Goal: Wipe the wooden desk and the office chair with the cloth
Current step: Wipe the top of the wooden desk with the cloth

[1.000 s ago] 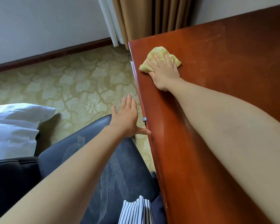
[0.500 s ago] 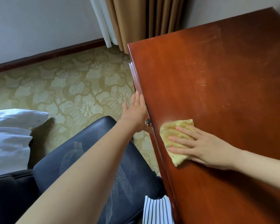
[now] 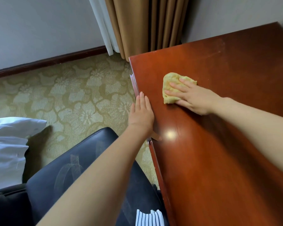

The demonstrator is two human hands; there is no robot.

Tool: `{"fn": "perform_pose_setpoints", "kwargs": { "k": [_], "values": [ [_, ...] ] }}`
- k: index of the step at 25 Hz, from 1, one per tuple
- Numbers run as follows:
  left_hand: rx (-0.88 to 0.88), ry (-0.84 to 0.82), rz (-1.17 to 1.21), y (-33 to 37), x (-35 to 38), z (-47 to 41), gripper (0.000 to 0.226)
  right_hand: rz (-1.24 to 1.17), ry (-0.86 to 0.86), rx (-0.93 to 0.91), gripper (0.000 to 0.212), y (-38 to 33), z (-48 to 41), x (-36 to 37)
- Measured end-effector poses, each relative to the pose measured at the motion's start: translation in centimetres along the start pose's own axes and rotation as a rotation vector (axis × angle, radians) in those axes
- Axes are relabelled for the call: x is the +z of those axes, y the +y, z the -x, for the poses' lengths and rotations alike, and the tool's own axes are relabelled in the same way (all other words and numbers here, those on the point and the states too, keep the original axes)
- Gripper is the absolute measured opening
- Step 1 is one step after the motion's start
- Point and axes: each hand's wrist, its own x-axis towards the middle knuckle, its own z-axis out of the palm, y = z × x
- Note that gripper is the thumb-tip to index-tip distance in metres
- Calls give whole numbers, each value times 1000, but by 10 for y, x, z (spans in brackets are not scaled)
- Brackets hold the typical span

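Observation:
A glossy red-brown wooden desk point(image 3: 227, 144) fills the right side of the head view. A crumpled yellow cloth point(image 3: 171, 85) lies on its top near the left edge, and my right hand point(image 3: 193, 97) presses down on it with straight, spread fingers. My left hand point(image 3: 141, 113) rests flat along the desk's left edge, fingers together and pointing away, thumb on the desk top. The black office chair point(image 3: 82, 167) stands below my left forearm, its seat showing pale smear marks.
Patterned beige carpet point(image 3: 69, 98) covers the floor left of the desk. A white pillow point(image 3: 6, 147) lies at the left edge. Brown curtains point(image 3: 145, 25) hang behind the desk's far corner. A striped garment point(image 3: 149, 217) shows at the bottom.
My right hand has slid the cloth from the far corner toward me, then back up and away along the desk's left side. My left hand moved onto the desk edge.

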Motion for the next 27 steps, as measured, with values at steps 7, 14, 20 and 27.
{"fn": "perform_pose_setpoints", "kwargs": {
  "k": [7,14,20,27],
  "values": [
    [-20,34,-64,3,5,-7,151,-172,110,334,48,-13,-100,-34],
    [-2,47,8,1,10,-8,152,-77,212,258,47,-38,-142,-36],
    [-7,32,-38,-1,6,-8,151,-53,280,89,46,-54,-95,-7],
    [-37,-6,-108,3,2,-6,150,-59,264,86,47,-65,29,41]
  ]
}}
